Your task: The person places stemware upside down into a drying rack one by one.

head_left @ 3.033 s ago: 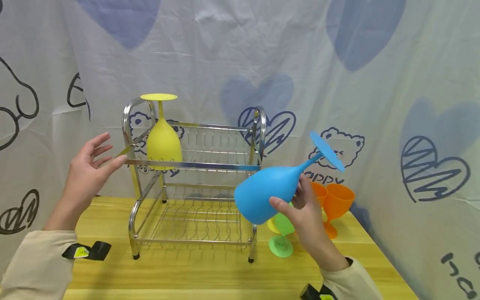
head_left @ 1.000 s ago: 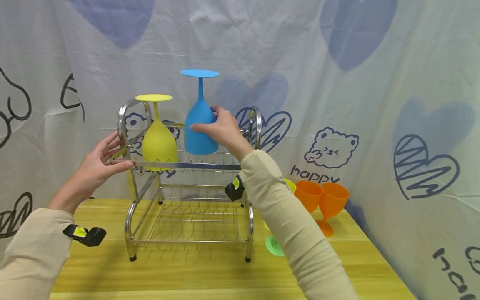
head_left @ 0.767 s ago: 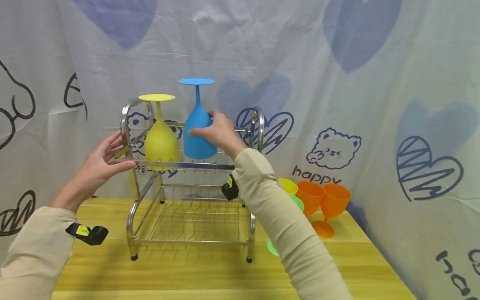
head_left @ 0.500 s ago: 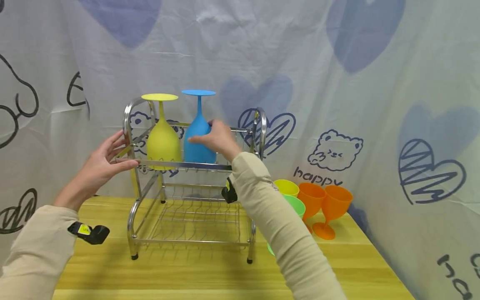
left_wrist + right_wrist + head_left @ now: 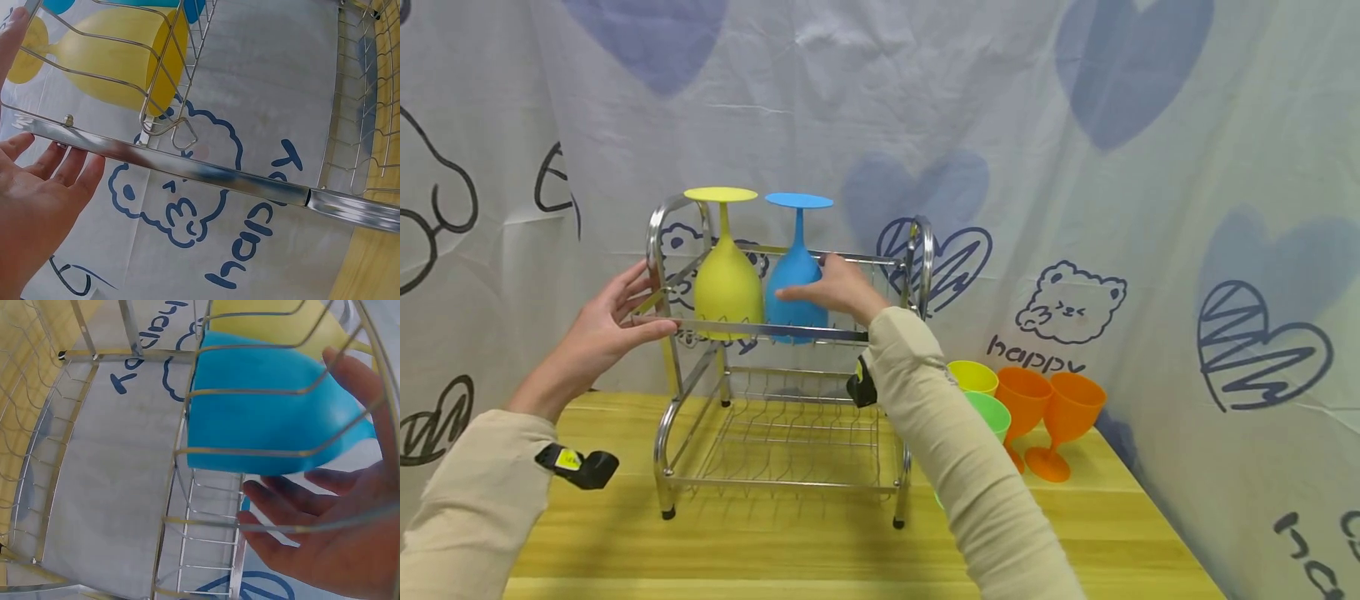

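Note:
A blue goblet [image 5: 797, 287] stands upside down on the upper shelf of a metal dish rack [image 5: 782, 330], its foot upward. My right hand [image 5: 842, 287] holds the goblet's bowl, thumb on the near side and fingers toward the far side. In the right wrist view, the goblet's bowl [image 5: 262, 409] lies behind the shelf wires, and some fingertips show beside it. Left of it stands an upside-down yellow goblet [image 5: 727, 287]. My left hand [image 5: 602, 333] holds the rack's upper left corner, thumb at the front rail and fingers against the side bar [image 5: 169, 165].
Right of the rack stand upright goblets: two orange ones [image 5: 1075, 408], a yellow one [image 5: 973, 377] and a green one [image 5: 991, 412], partly hidden by my right sleeve. The rack's lower shelf [image 5: 797, 433] sits above the wooden table [image 5: 737, 550]. A printed curtain [image 5: 880, 108] hangs behind.
My right hand has carried the blue goblet from the right, turned it foot up and lowered it onto the upper shelf. My left hand has come onto the rack's left corner.

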Available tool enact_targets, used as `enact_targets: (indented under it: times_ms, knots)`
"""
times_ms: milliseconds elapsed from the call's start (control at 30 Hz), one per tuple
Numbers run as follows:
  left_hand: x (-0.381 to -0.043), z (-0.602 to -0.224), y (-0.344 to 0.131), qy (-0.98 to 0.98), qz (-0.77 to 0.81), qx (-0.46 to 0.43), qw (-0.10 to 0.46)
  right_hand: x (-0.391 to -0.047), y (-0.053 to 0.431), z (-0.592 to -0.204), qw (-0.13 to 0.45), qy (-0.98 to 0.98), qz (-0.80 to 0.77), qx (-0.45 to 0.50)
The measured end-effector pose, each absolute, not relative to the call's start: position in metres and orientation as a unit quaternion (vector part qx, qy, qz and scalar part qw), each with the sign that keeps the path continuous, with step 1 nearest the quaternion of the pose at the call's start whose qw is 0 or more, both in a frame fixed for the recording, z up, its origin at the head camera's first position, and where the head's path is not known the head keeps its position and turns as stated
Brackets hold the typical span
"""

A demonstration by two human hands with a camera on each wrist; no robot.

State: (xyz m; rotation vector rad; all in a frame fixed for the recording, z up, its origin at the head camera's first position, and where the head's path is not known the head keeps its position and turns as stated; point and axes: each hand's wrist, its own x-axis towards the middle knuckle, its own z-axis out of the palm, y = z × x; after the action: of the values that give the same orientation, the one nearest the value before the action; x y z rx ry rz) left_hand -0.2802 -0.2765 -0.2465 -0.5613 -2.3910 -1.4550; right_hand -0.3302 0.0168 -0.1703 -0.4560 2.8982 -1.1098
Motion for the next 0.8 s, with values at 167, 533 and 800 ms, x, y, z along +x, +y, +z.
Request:
enact_targets:
  times_ms: [167, 533, 800]
  knots:
    - [-0.280, -0.248, -0.278, -0.830, -0.504, -0.189, 0.142, -0.327, 0.024, -0.164, 0.033, 0.930, -0.330, -0.159]
    - [-0.279, -0.251, -0.283, -0.830, -0.503, -0.192, 0.145, -0.291, 0.040, -0.139, 0.009, 0.933, -0.306, -0.190]
    - [-0.276, -0.252, -0.281, -0.834, -0.501, -0.180, 0.144, -0.252, 0.066, -0.132, -0.138, 0.886, -0.339, -0.284]
